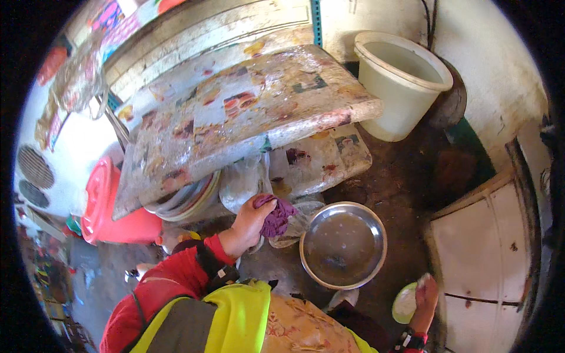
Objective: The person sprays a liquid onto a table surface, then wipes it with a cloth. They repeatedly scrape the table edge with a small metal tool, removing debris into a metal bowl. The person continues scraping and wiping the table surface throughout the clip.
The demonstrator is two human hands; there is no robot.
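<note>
My left hand [249, 220] grips a crumpled purple cloth [278, 216] in front of the table's lower shelf. Beside the cloth, a round metal basin [344, 245] with cloudy liquid in it sits low, near the floor. A clear plastic bag [293, 223] lies between cloth and basin. At the lower right, my right hand [426, 295] overlaps the edge of a pale green and white round dish [404, 302]. Its fingertips look whitish, and whether the fingers close on the dish cannot be made out.
A stained, plastic-covered table [247, 106] stands ahead, with a similarly covered lower shelf [326, 159]. Stacked round trays or lids [190, 203] are beneath it. A red lidded bucket [128, 220] is left, a large white tub [397, 84] back right, and a white cabinet [481, 238] right.
</note>
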